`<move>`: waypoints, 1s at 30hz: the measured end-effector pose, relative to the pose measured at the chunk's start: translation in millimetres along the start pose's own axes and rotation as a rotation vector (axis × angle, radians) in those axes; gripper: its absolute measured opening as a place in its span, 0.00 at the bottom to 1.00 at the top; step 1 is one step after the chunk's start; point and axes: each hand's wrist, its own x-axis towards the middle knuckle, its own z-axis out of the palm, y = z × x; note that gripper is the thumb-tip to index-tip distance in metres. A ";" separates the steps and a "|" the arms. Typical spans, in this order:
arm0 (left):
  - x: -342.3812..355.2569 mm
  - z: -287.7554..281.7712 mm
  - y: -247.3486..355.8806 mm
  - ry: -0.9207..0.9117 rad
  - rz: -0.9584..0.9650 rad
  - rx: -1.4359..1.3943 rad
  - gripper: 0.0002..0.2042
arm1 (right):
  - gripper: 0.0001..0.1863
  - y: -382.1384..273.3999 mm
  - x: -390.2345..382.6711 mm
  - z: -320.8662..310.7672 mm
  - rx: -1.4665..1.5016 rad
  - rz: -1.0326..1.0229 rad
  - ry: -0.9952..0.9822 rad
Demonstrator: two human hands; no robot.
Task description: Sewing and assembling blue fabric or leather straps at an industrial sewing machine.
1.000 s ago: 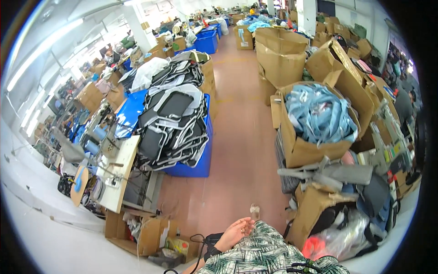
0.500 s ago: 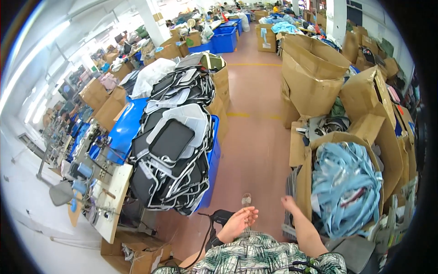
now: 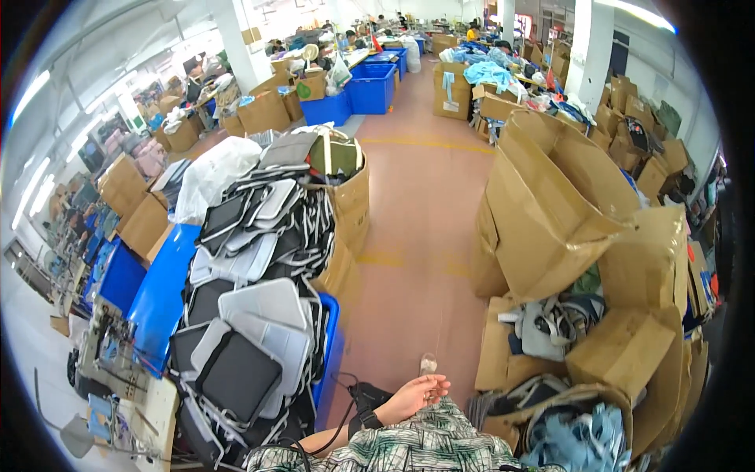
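In front of my patterned shirt, my left hand [image 3: 418, 396] is raised with loosely bent fingers pointing right. I see nothing held in it. A dark band [image 3: 364, 417] circles that wrist, and a black cable runs beside the forearm. Just beyond the fingertips, lower down, a light shoe [image 3: 428, 363] shows on the floor. To the left of the hand, a blue bin [image 3: 330, 346] is heaped with black and grey flat fabric panels [image 3: 240, 376] edged in pale trim. My right hand is out of the picture.
A reddish aisle floor [image 3: 417, 204] runs ahead. Along its right side stand a tall open carton [image 3: 543, 212], a box with grey straps [image 3: 550, 326] and a box of light blue strips [image 3: 582, 440]. Sewing machines [image 3: 110, 346] stand at left. Blue bins [image 3: 370, 88] sit farther off.
The view has advanced along the aisle and tilted up, so the cartons and bin slide nearer and lower. My right hand has left the picture; my left stays raised in front.
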 end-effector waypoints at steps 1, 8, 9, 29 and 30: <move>28.1 -3.6 20.1 0.026 -0.029 0.026 0.14 | 0.18 -2.4 29.6 -25.6 0.019 0.000 0.033; 184.8 0.9 202.6 0.156 0.221 -0.141 0.13 | 0.16 -31.8 208.3 -192.9 0.206 0.023 0.240; 202.2 -0.5 222.0 0.172 0.254 -0.177 0.13 | 0.15 -40.6 232.6 -218.6 0.230 0.023 0.260; 661.2 -52.4 682.8 0.001 0.100 -0.112 0.12 | 0.18 -110.7 745.3 -613.9 -0.166 0.314 0.183; 681.8 -57.2 703.4 0.039 0.047 -0.099 0.13 | 0.18 -113.9 778.6 -639.4 -0.168 0.329 0.163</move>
